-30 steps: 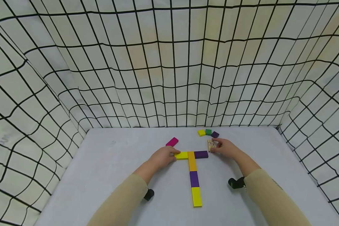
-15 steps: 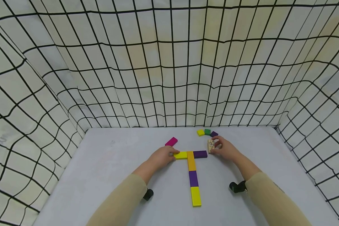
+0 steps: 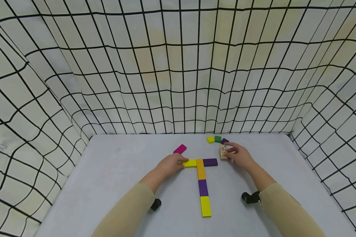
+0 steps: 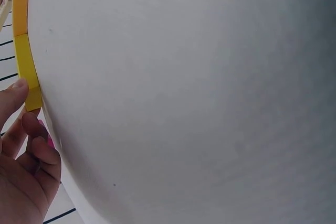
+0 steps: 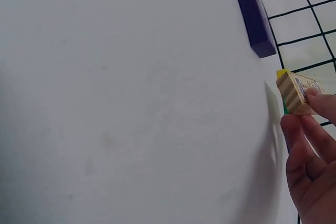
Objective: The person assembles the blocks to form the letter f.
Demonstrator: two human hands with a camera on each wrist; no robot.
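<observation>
My left hand [image 3: 169, 164] pinches the left end of a yellow block [image 3: 190, 163], thumb on one side in the left wrist view. That block lies flat against an orange block [image 3: 200, 169], with a dark purple block [image 3: 210, 162] on the other side. Below the orange one run a purple block [image 3: 203, 188] and another yellow block [image 3: 205, 206], so the row looks like a T. My right hand [image 3: 240, 156] pinches a bare wooden block [image 5: 299, 92] with a printed face, apart from the dark purple block's right end; the right wrist view shows it raised off the table.
A magenta block [image 3: 180, 149] lies beyond my left hand. Farther back sit small yellow [image 3: 210, 140], green [image 3: 218, 139] and purple [image 3: 224, 141] blocks, close together. Black netting [image 3: 182, 82] over pale walls surrounds the back and sides of the white table [image 3: 106, 184].
The wooden block in my right hand has shifted slightly to the right, away from the dark purple block, and turned a little. My left hand and the T-shaped row stay in place.
</observation>
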